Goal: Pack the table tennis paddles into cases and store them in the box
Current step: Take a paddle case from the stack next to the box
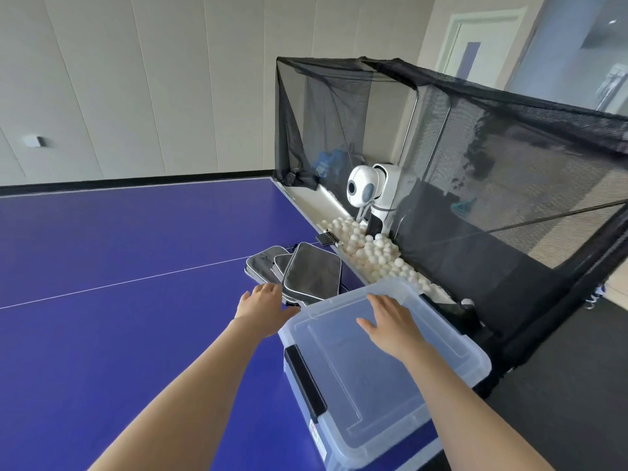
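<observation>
Cases (307, 277), three grey ones with pale piping, lie overlapped on the blue surface (119, 266) near its far right end, just beyond the clear box (470, 365) and beside a trough of white balls (377, 256). The box sits at the right edge of the surface, with its lid (373, 396) on and a black latch (306, 382) along its left side. The left grip (263, 305) holds nothing: its fingers are straight and spread over the near edge of the cases, and the thumb is just beside the box's far left corner. Whether the fingertips touch the cases I cannot tell. The right grip (387, 322) lies flat on the far part of the lid, fingers spread, clasping nothing. Behind the balls stands a white ball machine (372, 193), and a black net (492, 158) on a frame rises around that end of the surface. A white line (136, 282) runs across the surface toward the cases. A pale panelled wall (136, 79) stands behind.
</observation>
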A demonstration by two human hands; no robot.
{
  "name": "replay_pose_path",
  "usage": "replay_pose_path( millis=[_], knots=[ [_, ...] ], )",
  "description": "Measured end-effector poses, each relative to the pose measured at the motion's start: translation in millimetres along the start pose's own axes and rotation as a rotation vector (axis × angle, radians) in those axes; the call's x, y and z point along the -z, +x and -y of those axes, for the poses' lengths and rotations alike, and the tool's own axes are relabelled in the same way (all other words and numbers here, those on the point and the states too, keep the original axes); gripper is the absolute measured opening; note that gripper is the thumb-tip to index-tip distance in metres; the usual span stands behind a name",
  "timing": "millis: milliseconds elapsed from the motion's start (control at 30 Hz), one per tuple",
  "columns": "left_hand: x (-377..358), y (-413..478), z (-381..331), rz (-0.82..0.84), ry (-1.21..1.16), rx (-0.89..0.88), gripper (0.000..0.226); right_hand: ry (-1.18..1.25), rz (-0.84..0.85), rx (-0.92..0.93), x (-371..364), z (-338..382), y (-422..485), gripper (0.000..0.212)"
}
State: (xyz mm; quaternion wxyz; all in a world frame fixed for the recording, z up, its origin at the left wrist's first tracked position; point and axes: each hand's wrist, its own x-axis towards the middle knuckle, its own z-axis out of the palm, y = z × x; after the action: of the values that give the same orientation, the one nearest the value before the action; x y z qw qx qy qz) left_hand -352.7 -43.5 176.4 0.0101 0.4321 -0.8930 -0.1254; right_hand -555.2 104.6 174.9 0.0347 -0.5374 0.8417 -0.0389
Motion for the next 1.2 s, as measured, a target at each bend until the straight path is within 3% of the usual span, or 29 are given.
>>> replay_pose_path(
  millis=[400, 567, 967, 1200],
  knots=[
    [-25, 107, 0, -0.019, -0.075, 0.127, 0.061, 0.092, 0.028, 0.024, -16, -45, 132, 0.046],
    [-43, 162, -3, -0.017, -0.194, 0.272, 0.060, 0.210, 0.106, 0.032, -34, -69, 205, 0.056],
    [-105, 260, 15, -0.004, -0.577, 0.585, 0.071, 0.536, 0.369, -0.193, -107, -91, 332, 0.060],
    [-131, 299, 28, 0.006, -0.608, 0.640, 0.079, 0.590, 0.483, -0.316, -146, -93, 369, 0.069]
  ],
)
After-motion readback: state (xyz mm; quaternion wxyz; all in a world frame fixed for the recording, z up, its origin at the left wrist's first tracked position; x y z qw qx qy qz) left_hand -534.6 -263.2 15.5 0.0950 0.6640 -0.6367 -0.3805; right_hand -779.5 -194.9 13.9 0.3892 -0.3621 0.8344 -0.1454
